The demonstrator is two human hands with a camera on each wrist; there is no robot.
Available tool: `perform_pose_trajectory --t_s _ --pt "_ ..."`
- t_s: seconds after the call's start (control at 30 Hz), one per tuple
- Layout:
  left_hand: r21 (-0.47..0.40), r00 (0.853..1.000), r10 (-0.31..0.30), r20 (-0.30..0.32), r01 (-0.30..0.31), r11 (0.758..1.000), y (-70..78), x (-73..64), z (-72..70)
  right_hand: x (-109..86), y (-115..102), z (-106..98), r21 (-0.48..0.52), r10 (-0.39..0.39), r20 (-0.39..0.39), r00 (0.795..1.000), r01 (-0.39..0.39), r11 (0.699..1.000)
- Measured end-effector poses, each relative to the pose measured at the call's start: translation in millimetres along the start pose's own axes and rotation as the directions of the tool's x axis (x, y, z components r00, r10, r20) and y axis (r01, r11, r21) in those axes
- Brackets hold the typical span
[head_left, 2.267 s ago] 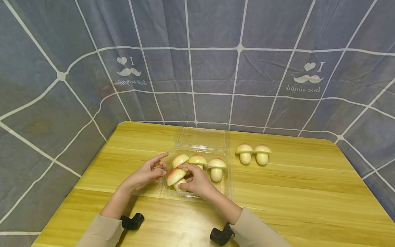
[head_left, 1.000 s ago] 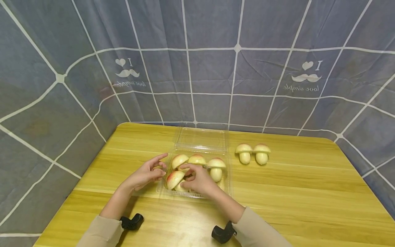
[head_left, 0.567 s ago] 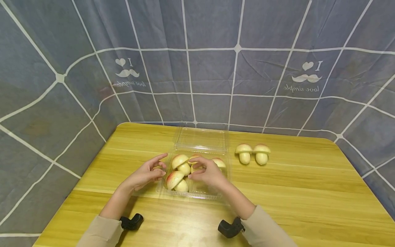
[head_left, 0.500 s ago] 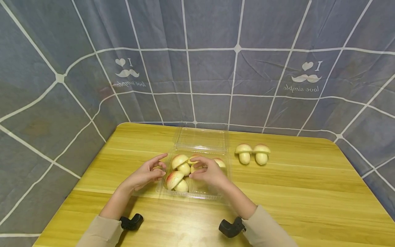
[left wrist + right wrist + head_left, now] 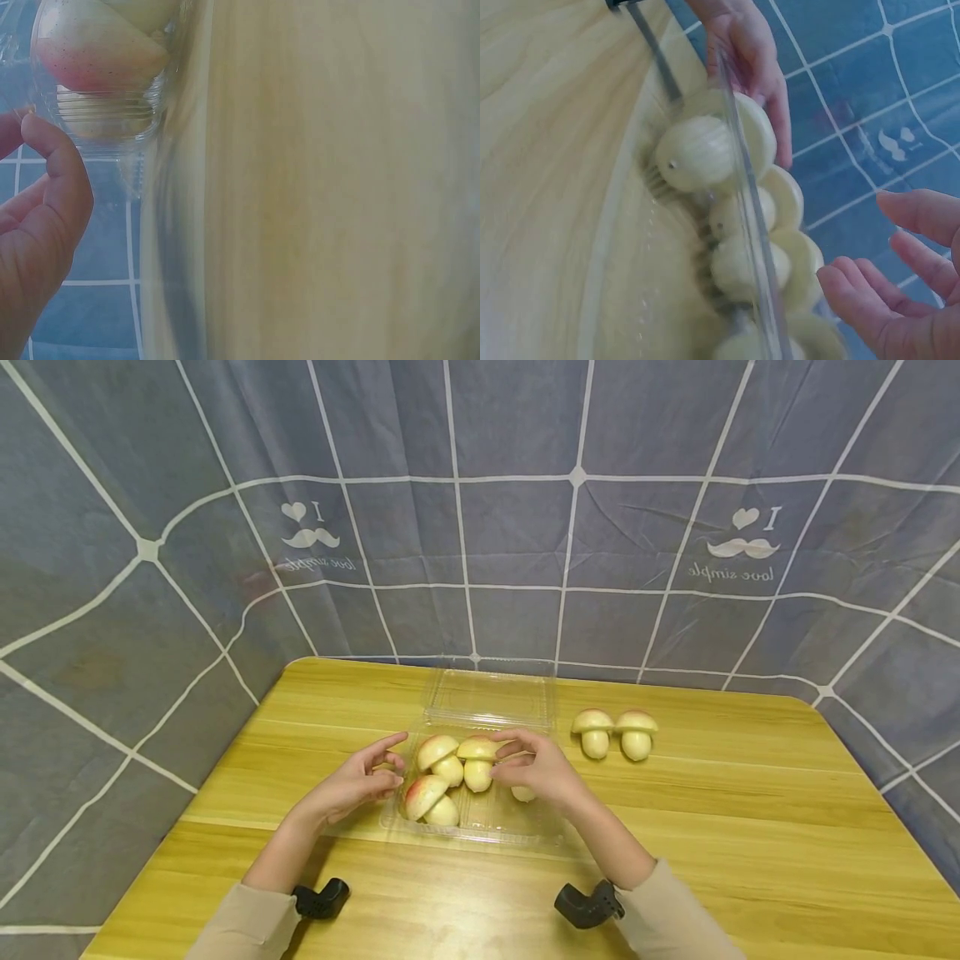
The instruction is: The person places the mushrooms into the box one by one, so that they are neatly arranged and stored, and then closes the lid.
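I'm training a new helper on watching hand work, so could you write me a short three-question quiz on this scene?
1. How many mushroom-shaped pieces lie on the table, outside the clear container? A) one B) two C) five
2. True or false: the lid of the container stands open.
3. In the head view, which hand covers much of one piece inside the container?

Key:
1. B, two.
2. True; it is folded back on the far side.
3. The right hand; the lower end of that piece's stem shows below it.
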State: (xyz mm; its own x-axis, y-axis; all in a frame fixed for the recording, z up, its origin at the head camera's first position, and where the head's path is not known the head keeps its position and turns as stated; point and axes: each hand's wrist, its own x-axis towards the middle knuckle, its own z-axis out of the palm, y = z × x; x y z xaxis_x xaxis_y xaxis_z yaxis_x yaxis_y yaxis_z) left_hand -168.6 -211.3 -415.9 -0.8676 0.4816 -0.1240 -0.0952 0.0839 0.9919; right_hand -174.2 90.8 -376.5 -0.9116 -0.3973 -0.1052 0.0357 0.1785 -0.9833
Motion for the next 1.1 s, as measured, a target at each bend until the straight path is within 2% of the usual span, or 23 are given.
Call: perform_pose_trajectory --t_s 0.3,0.47,0.57,0.8,1.1 --pt "0.008 1.0 0.001 -0.002 -0.001 1.0 0.3 0.4 -0.6 -10.7 3 -28 -0.003 -0.015 -0.082 0.997 0.015 1.0" --pt "0.002 1.0 -0.003 -0.001 0.003 1.0 1.4 0.4 -0.3 -17.3 6 -46 -0.053 -0.027 -0.119 0.992 0.02 0.998" --pt "0.0 1.0 0.002 0.004 -0.002 1.0 1.4 0.3 -0.6 -21.3 6 -55 -0.07 -0.044 -0.13 0.991 0.035 0.997" --pt "-0.002 1.0 0.008 0.011 -0.008 1.0 -0.8 0.8 -1.0 -30.5 8 -73 -0.027 -0.047 -0.136 0.99 0.043 0.999" --pt "-0.005 1.0 -0.004 0.003 0.004 1.0 1.6 0.5 0.2 -40.4 4 -92 -0.054 -0.048 -0.16 0.986 0.04 0.998"
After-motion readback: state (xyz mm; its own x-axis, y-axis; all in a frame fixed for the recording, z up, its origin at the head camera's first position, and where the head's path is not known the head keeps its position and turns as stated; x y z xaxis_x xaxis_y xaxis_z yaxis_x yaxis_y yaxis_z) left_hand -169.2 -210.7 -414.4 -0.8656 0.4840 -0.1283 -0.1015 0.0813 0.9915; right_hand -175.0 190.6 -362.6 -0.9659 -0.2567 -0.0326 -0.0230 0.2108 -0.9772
